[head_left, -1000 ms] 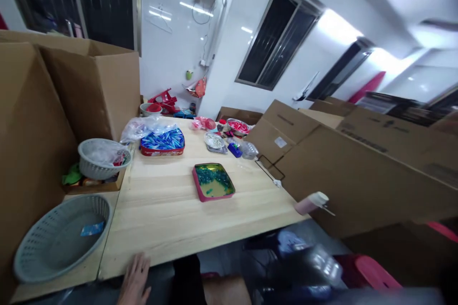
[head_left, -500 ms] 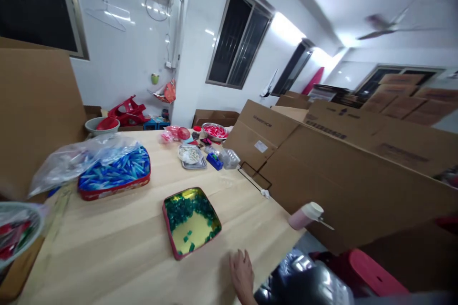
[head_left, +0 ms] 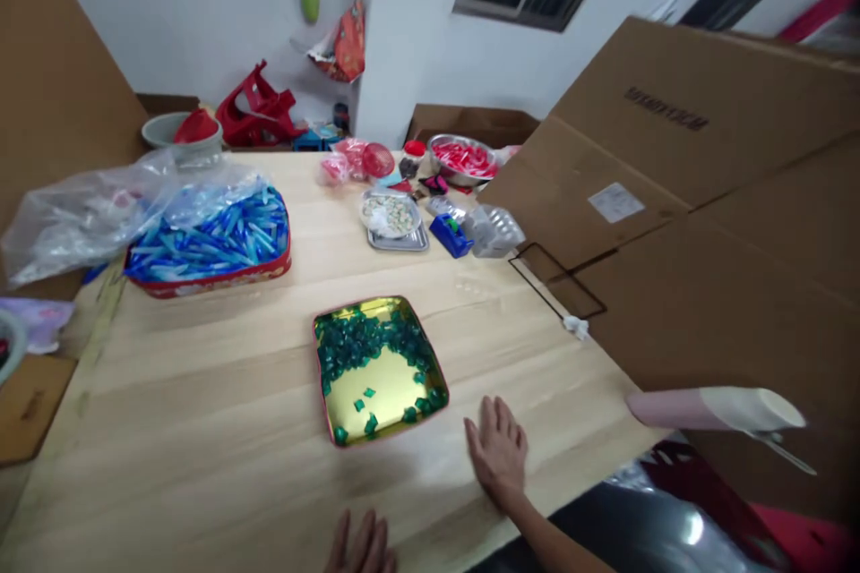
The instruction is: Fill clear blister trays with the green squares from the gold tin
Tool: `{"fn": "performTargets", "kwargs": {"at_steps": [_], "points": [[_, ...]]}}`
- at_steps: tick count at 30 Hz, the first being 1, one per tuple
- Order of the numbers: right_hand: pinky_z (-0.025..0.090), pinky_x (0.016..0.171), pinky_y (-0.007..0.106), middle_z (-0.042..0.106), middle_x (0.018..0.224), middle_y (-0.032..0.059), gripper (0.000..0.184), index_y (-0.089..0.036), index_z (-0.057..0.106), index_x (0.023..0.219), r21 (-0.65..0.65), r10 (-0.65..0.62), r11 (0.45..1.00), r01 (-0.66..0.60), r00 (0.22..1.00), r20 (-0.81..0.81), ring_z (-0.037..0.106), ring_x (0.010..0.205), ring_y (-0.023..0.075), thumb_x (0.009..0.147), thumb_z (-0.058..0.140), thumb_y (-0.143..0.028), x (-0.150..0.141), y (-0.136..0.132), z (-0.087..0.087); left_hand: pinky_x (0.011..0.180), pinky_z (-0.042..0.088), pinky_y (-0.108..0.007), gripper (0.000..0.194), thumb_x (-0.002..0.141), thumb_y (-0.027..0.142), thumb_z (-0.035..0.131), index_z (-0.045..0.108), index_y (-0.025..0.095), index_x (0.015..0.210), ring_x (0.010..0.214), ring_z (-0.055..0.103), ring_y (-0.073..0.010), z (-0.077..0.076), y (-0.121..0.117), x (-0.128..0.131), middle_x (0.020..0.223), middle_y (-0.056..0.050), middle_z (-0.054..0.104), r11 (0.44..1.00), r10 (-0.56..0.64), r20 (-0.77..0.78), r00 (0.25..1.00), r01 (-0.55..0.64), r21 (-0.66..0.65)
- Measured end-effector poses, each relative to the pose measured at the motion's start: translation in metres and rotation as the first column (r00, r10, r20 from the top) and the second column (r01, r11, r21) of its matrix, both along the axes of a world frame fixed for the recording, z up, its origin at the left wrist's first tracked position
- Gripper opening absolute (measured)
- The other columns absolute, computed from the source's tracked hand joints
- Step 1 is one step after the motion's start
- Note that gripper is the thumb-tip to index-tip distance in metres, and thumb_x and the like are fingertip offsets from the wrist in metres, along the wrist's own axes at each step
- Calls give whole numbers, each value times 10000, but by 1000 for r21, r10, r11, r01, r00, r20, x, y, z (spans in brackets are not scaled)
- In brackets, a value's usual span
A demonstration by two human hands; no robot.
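My right hand (head_left: 498, 449) lies flat on the wooden table (head_left: 221, 457), fingers stretched out, holding nothing. It rests to the right of a square tin (head_left: 366, 367) with a gold inside and a red outer edge. Many small green gem-like pieces (head_left: 356, 336) are heaped along the tin's far side, and several lie scattered near its front. At the bottom edge my left hand (head_left: 361, 546) shows only its fingers, slightly spread and without anything in them. It is in front of the tin, apart from it.
A red tin of blue pointed pieces (head_left: 225, 237) stands at left beneath a clear plastic bag (head_left: 87, 215). Farther back are a metal tray (head_left: 403, 239), a blue tape dispenser (head_left: 451, 235) and a bowl of pink pieces (head_left: 463, 159). A pink bottle (head_left: 712, 409) and cardboard (head_left: 672, 286) border the right.
The view has tilted down and come closer to the table. My left hand has come into view at the bottom. My right hand still lies to the right of the green pieces' tin.
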State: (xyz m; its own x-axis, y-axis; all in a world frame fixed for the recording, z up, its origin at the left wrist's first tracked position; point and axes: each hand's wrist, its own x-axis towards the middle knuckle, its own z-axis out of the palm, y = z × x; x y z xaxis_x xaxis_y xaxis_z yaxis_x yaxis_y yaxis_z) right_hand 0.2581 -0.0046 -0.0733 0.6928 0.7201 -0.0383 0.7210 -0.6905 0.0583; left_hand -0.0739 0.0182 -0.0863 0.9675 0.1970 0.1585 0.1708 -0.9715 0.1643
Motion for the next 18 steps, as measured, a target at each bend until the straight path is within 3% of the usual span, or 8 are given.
{"fn": "performTargets", "kwargs": {"at_steps": [3,8,12,15,18], "points": [[172,1090,448,318,1467,155,678,-84,370,1393,10,10,1000,-10,1000,-2,212,1369,261,878,226,-500,-3,0,7,1113,47,-633,326,911,322,469,541,228,1214,1264,440,-307,5,-3,-6,1288,-92,566,970,26,121,992,-54,236],[197,1069,476,345,1442,179,716,-71,398,1374,62,38,997,-37,999,-17,257,1339,298,864,193,-530,-2,-5,9,1100,167,-616,385,888,243,509,483,195,1269,1246,456,-309,23,-3,-10,1311,-119,537,968,23,50,998,-35,250],[211,1054,497,394,1407,196,737,-71,462,1321,190,79,979,-71,996,-35,299,1318,315,839,200,-562,6,-13,0,1102,229,-563,367,868,189,526,507,222,1233,1203,495,-281,21,-6,-8,1262,-76,579,958,31,54,998,-45,284],[219,1048,515,427,1397,181,738,-100,486,1291,344,125,935,-89,989,-84,332,1304,318,819,220,-601,16,-20,-12,1109,238,-530,467,808,117,543,484,206,1263,1238,458,-288,20,-9,-9,1296,-84,560,966,56,13,998,-58,252],[231,1044,521,480,1362,162,738,-129,462,1297,495,220,862,-109,960,-173,387,1278,307,805,255,-638,25,-27,-19,1090,244,-556,759,690,131,595,321,150,1397,1336,321,-346,31,-16,-12,1425,-177,405,993,105,-132,986,-96,75]]}}
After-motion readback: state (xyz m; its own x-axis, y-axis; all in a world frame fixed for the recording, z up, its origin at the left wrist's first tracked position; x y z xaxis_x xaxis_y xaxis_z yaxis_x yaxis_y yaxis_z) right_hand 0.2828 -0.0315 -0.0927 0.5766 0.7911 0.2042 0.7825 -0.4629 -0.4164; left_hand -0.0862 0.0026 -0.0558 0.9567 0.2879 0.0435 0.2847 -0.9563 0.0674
